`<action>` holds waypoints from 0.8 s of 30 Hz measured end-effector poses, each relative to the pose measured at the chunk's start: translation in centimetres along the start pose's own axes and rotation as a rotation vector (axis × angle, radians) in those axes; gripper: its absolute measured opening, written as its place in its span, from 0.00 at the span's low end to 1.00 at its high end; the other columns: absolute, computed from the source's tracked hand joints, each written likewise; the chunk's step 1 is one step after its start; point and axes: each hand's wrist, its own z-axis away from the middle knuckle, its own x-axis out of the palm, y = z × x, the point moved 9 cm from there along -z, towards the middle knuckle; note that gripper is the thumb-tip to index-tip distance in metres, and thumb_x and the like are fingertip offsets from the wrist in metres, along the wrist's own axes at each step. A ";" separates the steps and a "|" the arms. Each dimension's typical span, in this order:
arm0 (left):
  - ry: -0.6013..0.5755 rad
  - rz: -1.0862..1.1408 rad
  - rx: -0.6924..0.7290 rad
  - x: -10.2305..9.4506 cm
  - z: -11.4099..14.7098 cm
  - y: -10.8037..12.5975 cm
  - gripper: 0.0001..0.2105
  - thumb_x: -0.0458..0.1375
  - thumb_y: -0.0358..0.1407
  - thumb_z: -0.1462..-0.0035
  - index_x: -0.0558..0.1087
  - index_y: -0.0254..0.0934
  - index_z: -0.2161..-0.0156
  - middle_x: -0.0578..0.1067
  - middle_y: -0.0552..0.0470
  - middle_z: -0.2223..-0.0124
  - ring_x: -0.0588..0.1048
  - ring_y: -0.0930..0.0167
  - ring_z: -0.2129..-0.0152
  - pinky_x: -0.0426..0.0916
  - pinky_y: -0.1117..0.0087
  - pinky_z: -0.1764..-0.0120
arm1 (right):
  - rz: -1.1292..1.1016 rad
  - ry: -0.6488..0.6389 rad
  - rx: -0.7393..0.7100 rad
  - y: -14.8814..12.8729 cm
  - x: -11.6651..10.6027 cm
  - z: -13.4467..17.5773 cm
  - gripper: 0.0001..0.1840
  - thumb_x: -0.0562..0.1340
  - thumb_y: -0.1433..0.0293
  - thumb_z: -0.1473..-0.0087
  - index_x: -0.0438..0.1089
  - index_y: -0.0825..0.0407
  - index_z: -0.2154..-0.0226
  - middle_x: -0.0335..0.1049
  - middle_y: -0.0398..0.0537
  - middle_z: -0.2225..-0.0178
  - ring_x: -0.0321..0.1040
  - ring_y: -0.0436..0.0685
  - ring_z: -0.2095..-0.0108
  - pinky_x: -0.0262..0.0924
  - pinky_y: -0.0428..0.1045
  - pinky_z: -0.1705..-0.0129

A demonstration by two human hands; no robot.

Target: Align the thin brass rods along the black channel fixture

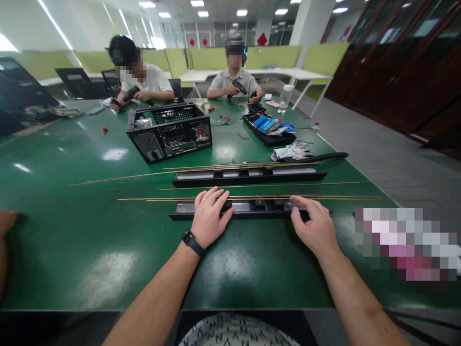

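A long black rail-like strip (259, 216) with a pale inner channel lies crosswise on the table before me. Thin brass-coloured rods (144, 199) run along its far edge and stick out past both ends. My left hand (211, 211) lies over the strip's left part, fingers stretched across it to the rods. At the right end is my right hand (313, 221), its index fingertip at the rods and its thumb apart from the finger. A second black strip (248, 181), with more thin rods along it, lies just beyond. What is under my left palm is hidden.
On the green table (72, 230) stand an open black computer case (169, 134) and a black tray (277, 138) with blue items. White gloves (293, 151) and a clear bottle (285, 98) are at right. Two people across the table hold power drills. A pixelated patch covers the right edge.
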 end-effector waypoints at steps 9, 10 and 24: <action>0.009 -0.015 0.015 0.0 0.0 0.1 0.20 0.64 0.41 0.30 0.75 0.40 0.37 0.80 0.41 0.38 0.73 0.53 0.34 0.60 0.46 0.31 | 0.046 0.067 0.146 1.8 -0.7 -0.1 0.16 0.60 0.63 0.37 0.80 0.47 0.52 0.84 0.52 0.53 0.79 0.65 0.50 0.66 0.64 0.40; 0.010 -0.017 0.019 0.0 0.0 0.1 0.20 0.64 0.41 0.30 0.75 0.39 0.37 0.80 0.40 0.39 0.74 0.53 0.35 0.60 0.46 0.31 | 0.056 0.085 0.175 2.2 -0.9 -0.1 0.15 0.60 0.64 0.37 0.80 0.48 0.53 0.84 0.53 0.54 0.79 0.66 0.50 0.67 0.64 0.40; 0.005 -0.003 0.004 -0.1 0.0 0.1 0.20 0.64 0.40 0.30 0.76 0.41 0.37 0.80 0.41 0.38 0.74 0.53 0.35 0.61 0.45 0.31 | 0.021 0.029 0.043 0.4 -0.5 -0.1 0.15 0.61 0.64 0.36 0.80 0.47 0.51 0.84 0.51 0.52 0.79 0.63 0.50 0.67 0.61 0.41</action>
